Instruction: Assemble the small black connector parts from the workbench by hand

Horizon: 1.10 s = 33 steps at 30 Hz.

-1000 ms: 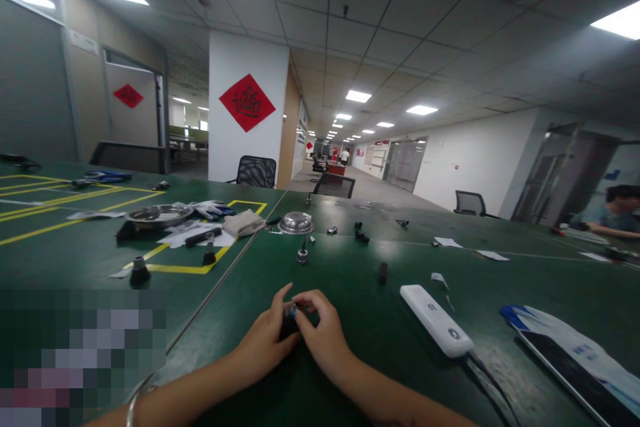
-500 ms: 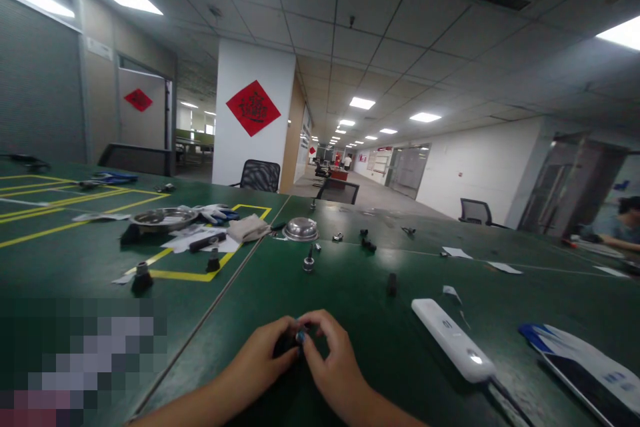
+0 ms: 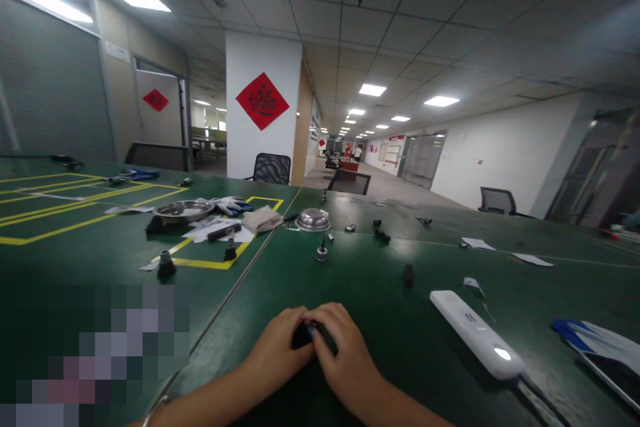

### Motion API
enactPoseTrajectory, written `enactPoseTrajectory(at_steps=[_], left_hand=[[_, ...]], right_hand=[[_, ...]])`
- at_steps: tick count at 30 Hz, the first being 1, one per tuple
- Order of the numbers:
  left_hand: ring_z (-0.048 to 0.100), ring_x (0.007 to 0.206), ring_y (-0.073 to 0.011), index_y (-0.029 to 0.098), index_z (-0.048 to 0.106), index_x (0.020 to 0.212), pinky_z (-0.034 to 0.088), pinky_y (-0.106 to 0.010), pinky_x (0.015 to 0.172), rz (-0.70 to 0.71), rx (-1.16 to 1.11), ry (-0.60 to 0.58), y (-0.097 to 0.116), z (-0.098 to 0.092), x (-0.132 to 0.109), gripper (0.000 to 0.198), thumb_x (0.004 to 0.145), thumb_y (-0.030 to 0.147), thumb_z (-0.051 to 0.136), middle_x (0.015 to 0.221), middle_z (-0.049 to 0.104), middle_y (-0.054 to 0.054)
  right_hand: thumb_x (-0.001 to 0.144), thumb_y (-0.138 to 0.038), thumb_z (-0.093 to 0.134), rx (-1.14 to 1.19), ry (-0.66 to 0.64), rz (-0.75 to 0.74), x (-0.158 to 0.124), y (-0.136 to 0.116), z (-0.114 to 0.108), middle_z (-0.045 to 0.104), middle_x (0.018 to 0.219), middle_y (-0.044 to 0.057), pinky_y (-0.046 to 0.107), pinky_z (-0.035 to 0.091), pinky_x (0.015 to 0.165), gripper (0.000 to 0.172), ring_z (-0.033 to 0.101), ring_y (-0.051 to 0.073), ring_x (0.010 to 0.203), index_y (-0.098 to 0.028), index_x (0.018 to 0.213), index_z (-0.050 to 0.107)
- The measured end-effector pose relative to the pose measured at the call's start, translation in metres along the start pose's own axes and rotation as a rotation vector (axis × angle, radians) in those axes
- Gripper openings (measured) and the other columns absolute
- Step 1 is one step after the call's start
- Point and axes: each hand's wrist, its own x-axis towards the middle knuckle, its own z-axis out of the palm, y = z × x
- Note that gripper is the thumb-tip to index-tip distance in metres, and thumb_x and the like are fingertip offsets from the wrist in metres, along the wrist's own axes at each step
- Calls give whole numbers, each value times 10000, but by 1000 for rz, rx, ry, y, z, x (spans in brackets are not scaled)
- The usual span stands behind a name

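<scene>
My left hand [image 3: 281, 341] and my right hand [image 3: 344, 344] meet at the fingertips, low over the green table [image 3: 240, 320]. Thumbs and forefingers of both are pinched around a small, dark bluish piece [image 3: 311, 331]. Most of it is hidden by the fingers, so its kind does not show. Straight ahead of the hands stands a small metal fitting with a dark stem [image 3: 321, 253]. Farther back lies a shiny round metal bowl-like part [image 3: 313, 219]. A short black cylinder [image 3: 409, 275] is to the right of the hands.
To the right lie a white power-strip-like device [image 3: 475, 333] with a cable and a blue-and-white packet [image 3: 600, 341]. At left are a metal dish [image 3: 184, 212], gloves [image 3: 233, 205], a beige cloth [image 3: 263, 219] and black fittings [image 3: 166, 266]. Yellow tape [image 3: 205, 264] marks the table.
The view has turned slightly, so the table and room sit farther right in the picture. Both hands stay joined; their fingers have closed more over the small piece.
</scene>
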Motion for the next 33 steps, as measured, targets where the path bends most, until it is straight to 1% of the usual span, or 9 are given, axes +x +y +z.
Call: enactPoseTrajectory(at_steps=[5,9,14,18,20,23,25,30,33], left_hand=[[549,822,-205,154,550,775,406,-300,739,-4,16,-7,5,-3,0,122,699,248,532,848,609,-59],[542,842,-204,157,564,802,394,-297,747,18,6,-16,4,-3,0,131,712,243,523,863,613,-53],[541,838,-195,169,569,790,385,-286,739,43,-15,-19,1,-2,0,116,691,219,536,854,614,-31],[543,836,-188,176,564,780,386,-277,737,42,-30,-12,2,-3,-2,105,681,201,540,850,619,-23],[546,838,-190,175,570,809,389,-280,745,37,-25,-12,4,-4,-2,126,697,224,541,867,622,-31],[547,849,-195,170,579,861,394,-288,760,49,-10,-25,6,-5,-2,171,720,258,542,892,625,-42],[546,866,-196,173,587,884,396,-290,774,67,-7,-39,5,-5,-2,186,726,260,541,908,627,-40],[545,877,-200,173,602,866,404,-289,782,49,15,-35,1,-2,-1,175,718,252,551,921,628,-43],[546,878,-198,182,605,872,407,-287,792,70,9,-23,1,-3,-2,172,730,257,545,914,633,-38]], right_hand=[[795,-5,483,24,-18,34,0,-2,-5,589,912,27,282,426,794,301,534,160,887,-217,972,602],[772,-12,514,75,-17,109,1,4,-3,591,898,18,255,436,755,278,557,148,857,-213,935,617],[714,-35,563,13,26,186,1,10,2,553,805,0,237,436,672,241,541,138,748,-198,883,617],[725,-50,547,10,29,147,0,8,1,541,923,27,251,443,714,368,544,151,834,-203,1058,583],[762,-62,519,39,10,120,0,8,0,548,952,35,254,444,738,363,548,151,870,-210,1087,581],[816,-94,487,61,5,129,1,9,0,562,912,33,255,448,746,285,555,145,863,-211,1042,615],[825,-113,492,53,22,145,1,10,0,560,902,34,256,451,738,269,555,145,849,-204,1044,619],[786,-86,520,36,23,151,1,8,0,528,865,15,247,460,715,275,545,138,806,-220,995,640],[765,-73,537,24,40,162,1,7,0,516,853,14,248,466,714,265,544,140,800,-219,954,651]])
